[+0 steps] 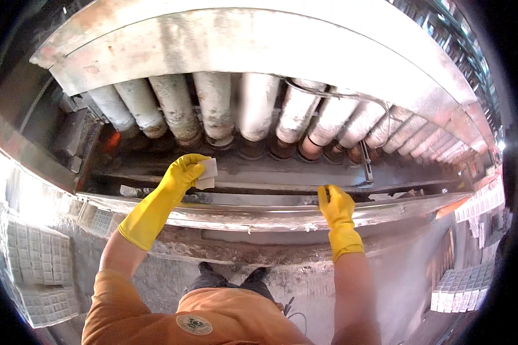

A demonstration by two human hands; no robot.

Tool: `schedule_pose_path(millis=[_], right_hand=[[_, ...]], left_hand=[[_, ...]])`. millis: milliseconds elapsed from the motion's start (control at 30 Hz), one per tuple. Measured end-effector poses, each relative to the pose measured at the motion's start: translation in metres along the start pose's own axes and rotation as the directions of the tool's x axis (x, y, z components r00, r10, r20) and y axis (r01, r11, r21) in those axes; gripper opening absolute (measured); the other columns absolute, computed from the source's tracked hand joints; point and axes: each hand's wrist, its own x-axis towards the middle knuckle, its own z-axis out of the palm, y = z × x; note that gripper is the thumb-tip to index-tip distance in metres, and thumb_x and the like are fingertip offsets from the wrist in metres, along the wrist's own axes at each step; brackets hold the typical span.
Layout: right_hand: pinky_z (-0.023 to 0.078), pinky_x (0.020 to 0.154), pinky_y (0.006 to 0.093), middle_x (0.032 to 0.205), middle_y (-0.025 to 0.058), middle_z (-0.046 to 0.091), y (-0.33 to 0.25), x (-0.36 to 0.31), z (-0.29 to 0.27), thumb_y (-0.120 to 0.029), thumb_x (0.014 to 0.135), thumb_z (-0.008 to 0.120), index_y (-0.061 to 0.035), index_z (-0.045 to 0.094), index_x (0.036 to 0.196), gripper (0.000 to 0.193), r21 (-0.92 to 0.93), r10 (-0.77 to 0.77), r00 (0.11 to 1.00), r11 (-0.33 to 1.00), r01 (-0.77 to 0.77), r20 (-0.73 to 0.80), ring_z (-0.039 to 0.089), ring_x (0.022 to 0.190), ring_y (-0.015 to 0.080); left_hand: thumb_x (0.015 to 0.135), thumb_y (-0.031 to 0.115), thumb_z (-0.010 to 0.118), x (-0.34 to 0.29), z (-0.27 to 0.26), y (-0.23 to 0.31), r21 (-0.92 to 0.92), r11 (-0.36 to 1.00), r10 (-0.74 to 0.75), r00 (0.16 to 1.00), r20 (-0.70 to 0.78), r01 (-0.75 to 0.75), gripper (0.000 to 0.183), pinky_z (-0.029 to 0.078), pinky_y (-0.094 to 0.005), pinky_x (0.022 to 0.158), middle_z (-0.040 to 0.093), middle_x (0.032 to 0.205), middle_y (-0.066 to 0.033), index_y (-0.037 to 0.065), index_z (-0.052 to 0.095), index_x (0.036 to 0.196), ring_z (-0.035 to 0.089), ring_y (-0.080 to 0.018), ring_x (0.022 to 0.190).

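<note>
Both my hands wear long yellow rubber gloves. My left hand (188, 171) is closed on the edge of a small, pale, flat square piece (207, 174), which looks like a tile; its material is unclear. It is held above the dark trough (259, 165) in front of the machine's rollers. My right hand (337, 204) is at the front metal rail (270, 214), right of centre. Its fingers are loosely bent, with a gap between thumb and fingers, and nothing shows in them. Whether it touches the rail I cannot tell.
Across the far side runs a row of worn whitish rollers (216, 103) under a pale metal hood (224, 43). A small metal bracket (366, 164) stands in the trough at right. Stacked pale gridded blocks (40, 253) stand at left, with more stacks (463, 287) at right.
</note>
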Motion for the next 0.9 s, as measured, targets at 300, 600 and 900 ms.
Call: schedule_pose_path(millis=[300, 600, 900], right_hand=[[0.058, 0.079, 0.046, 0.096, 0.0154, 0.077, 0.018, 0.021, 0.04, -0.053, 0.098, 0.063, -0.012, 0.077, 0.107, 0.044, -0.146, 0.47, 0.867, 0.858, -0.493, -0.167, 0.074, 0.088, 0.0385], [0.051, 0.058, 0.0346, 0.07, 0.0077, 0.071, 0.039, -0.015, 0.044, -0.048, 0.102, 0.062, -0.0058, 0.074, 0.105, 0.044, -0.067, 0.428, 0.878, 0.89, -0.451, -0.213, 0.066, 0.053, 0.0185], [0.056, 0.07, 0.039, 0.082, 0.0103, 0.075, 0.024, -0.057, 0.026, -0.052, 0.101, 0.06, -0.0104, 0.074, 0.114, 0.046, 0.041, 0.53, 0.835, 0.847, -0.53, -0.151, 0.073, 0.067, 0.0265]], left_hand=[[0.096, 0.021, 0.077, -0.015, -0.047, 0.028, -0.212, 0.977, -0.016, 0.997, 0.079, 0.032, 0.043, 0.059, -0.0415, 0.094, 0.071, 0.121, -0.0073, 0.008, 0.062, 0.133, 0.07, -0.0216, 0.109], [0.096, 0.021, 0.076, 0.005, -0.08, 0.007, 0.12, 0.967, -0.227, 0.974, 0.008, 0.225, 0.021, 0.055, -0.0345, 0.076, 0.065, 0.092, 0.001, 0.01, 0.064, 0.109, 0.063, -0.0143, 0.082], [0.094, 0.038, 0.079, 0.046, -0.107, -0.05, 0.381, 0.913, -0.136, 0.989, -0.048, 0.145, 0.034, 0.051, -0.035, 0.061, 0.063, 0.083, -0.0001, 0.007, 0.067, 0.098, 0.059, -0.0115, 0.073]])
